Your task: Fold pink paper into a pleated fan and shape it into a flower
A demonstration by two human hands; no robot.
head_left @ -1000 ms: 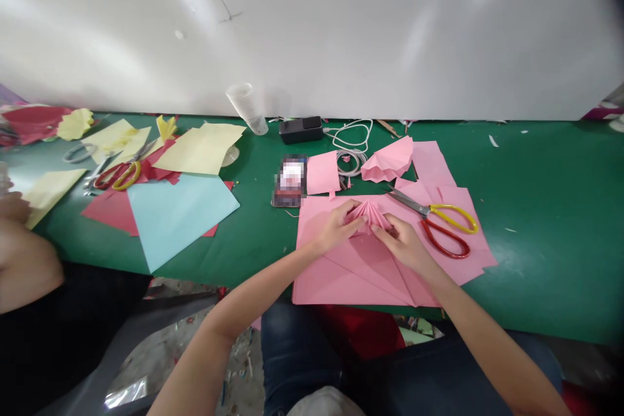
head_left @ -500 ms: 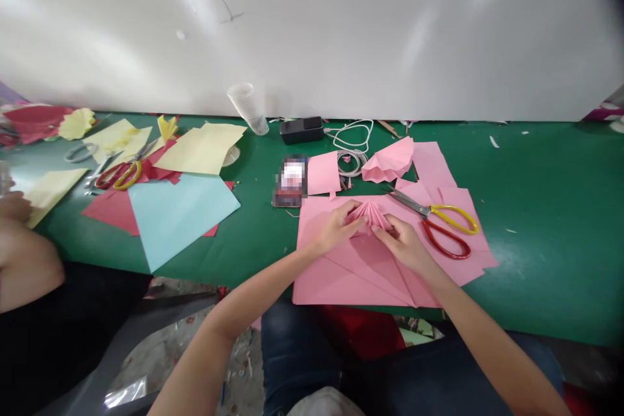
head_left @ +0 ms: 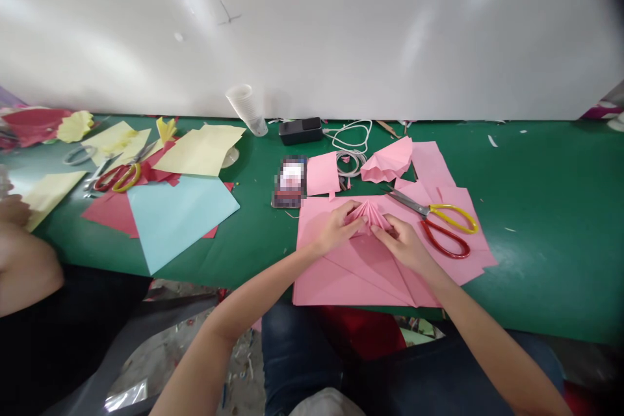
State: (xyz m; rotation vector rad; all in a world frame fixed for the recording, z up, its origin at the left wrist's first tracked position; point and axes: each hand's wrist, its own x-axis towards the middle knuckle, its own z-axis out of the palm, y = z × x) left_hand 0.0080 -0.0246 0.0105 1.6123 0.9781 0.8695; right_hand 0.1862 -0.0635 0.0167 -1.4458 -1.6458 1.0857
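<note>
A pleated pink paper fan [head_left: 370, 212] is pinched between both hands, its folds spreading downward from a narrow top. My left hand [head_left: 341, 226] grips its left side, thumb in front. On the right side my right hand [head_left: 400, 238] closes thumb and fingers on the folds. Beneath lies a stack of pink paper sheets [head_left: 341, 276]. Scissors with one yellow and one red handle [head_left: 429, 211] rest with blades apart on the sheets, right of my right hand. Behind the hands sits another pleated pink paper piece [head_left: 389, 161].
A phone [head_left: 290, 181], a black box [head_left: 301, 130] with a white cable [head_left: 353, 149], and tilted stacked plastic cups [head_left: 247, 108] stand behind. To the left are a light blue sheet [head_left: 182, 214], yellow paper [head_left: 199, 149] and another pair of scissors [head_left: 119, 175]. A co-worker's arm [head_left: 26, 253] is at far left.
Nearly nothing differs. Both hands keep hold of the pleated paper in the same place, and the view has shifted very slightly.
</note>
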